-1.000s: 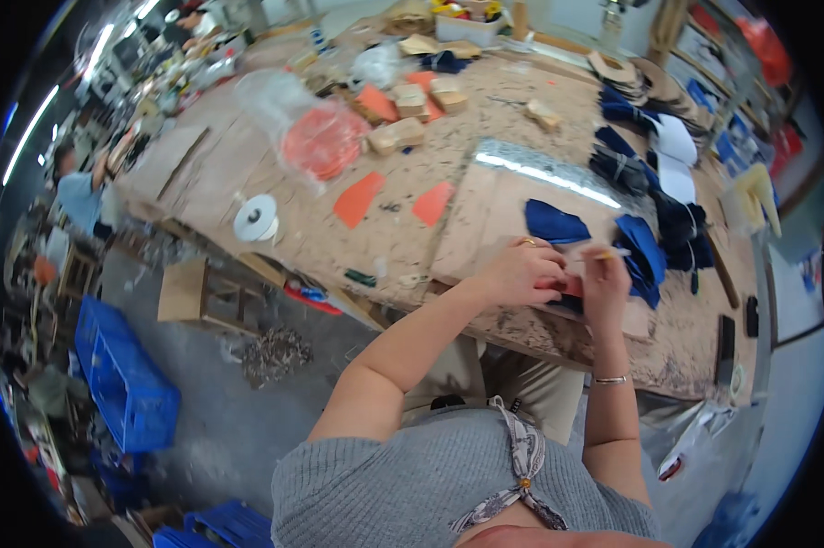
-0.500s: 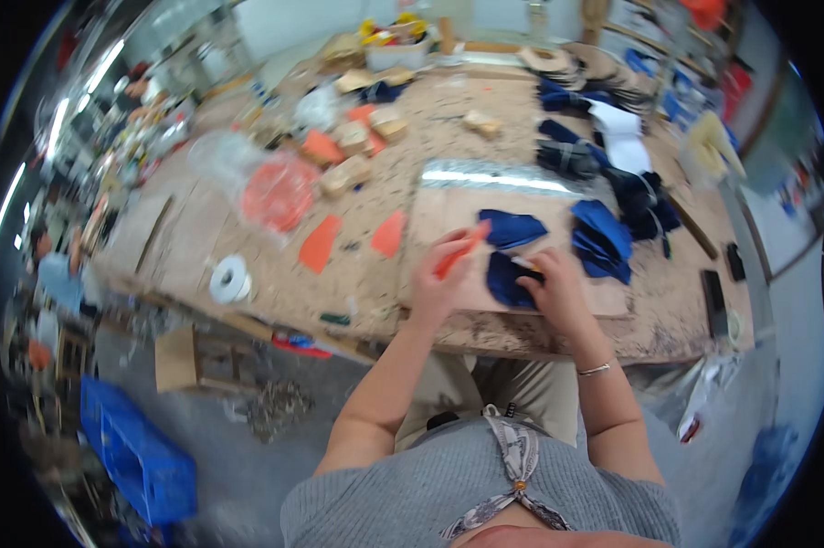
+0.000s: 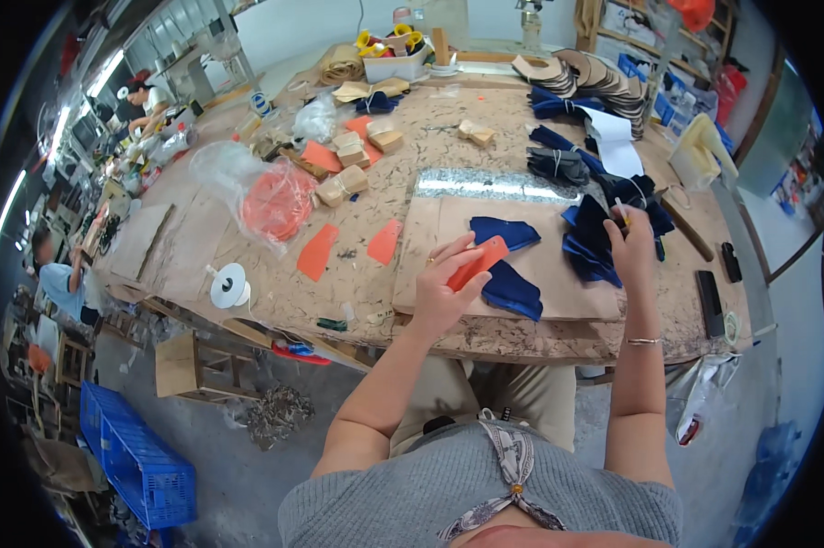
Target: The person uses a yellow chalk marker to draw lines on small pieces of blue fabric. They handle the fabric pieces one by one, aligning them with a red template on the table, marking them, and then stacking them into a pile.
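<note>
On the brown cutting board (image 3: 558,274) at the near edge of the table (image 3: 412,173), things have shifted in the last second. A second ago both hands were together at the right end of the board, working on 1 blue piece. Now they are apart. The left hand (image 3: 444,283) has come to the left part of the board, and its fingers are closed around an orange pattern piece (image 3: 478,263), held just above the board. The right hand (image 3: 629,239) has gone to the pile of blue pieces (image 3: 590,242) at the right edge of the board. Its fingers look pinched on something thin and pale, maybe a pen, but it is too small to be sure.

2 blue pieces lie flat on the board: 1 blue piece (image 3: 505,230) behind the orange pattern and another blue piece (image 3: 512,290) just in front of it. I think the last piece is done and a new 1 is being picked. 2 more orange shapes (image 3: 318,253) lie on the table left of the board.
</note>
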Motion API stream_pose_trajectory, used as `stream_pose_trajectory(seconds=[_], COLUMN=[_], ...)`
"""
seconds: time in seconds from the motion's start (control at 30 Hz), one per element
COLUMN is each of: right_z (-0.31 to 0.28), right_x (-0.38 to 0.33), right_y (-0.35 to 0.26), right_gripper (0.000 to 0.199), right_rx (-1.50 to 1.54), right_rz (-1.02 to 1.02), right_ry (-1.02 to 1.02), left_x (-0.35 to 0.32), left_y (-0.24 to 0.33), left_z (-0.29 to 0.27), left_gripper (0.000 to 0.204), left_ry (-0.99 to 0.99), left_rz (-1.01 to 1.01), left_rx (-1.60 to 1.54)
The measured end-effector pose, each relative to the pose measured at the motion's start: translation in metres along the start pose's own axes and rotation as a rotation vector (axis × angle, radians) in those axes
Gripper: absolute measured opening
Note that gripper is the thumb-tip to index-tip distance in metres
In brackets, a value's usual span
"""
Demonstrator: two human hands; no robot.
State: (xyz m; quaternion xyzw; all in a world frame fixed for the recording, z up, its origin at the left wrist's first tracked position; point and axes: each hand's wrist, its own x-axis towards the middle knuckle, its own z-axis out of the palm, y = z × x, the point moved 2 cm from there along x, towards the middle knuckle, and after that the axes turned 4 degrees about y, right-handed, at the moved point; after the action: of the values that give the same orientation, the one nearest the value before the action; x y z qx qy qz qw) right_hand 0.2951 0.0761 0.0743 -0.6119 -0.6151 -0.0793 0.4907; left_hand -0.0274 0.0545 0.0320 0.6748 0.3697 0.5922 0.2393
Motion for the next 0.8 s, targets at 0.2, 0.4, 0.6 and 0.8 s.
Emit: stream_pose_trajectory(seconds=[0.2,0.4,0.6,0.8], right_z=[-0.003,-0.004,-0.017,-0.014], right_x=[-0.044,-0.116,-0.116,-0.11], right_y=[-0.025,-0.053,-0.048,-0.043], right_gripper=[0.023,0.017,0.015,0.01], right_rx=[0.029,0.082,0.08,0.41], right_rz=[-0.145,-0.18,-0.192,0.064], right_ry=[0.028,-0.108,-0.038,-0.003], left_x=[0.017,0.027,0.03,0.013], left_y=[-0.003,0.0,-0.006,0.003], left_z=[0.012,0.026,0.031,0.036], left_gripper=[0.038,0.036,0.031,0.031], left_ry=[-0.302,-0.617,-0.767,-0.627], left_rz=[0.141,0.283,0.3,0.35], left_rx=[0.129,0.182,0.216,0.325])
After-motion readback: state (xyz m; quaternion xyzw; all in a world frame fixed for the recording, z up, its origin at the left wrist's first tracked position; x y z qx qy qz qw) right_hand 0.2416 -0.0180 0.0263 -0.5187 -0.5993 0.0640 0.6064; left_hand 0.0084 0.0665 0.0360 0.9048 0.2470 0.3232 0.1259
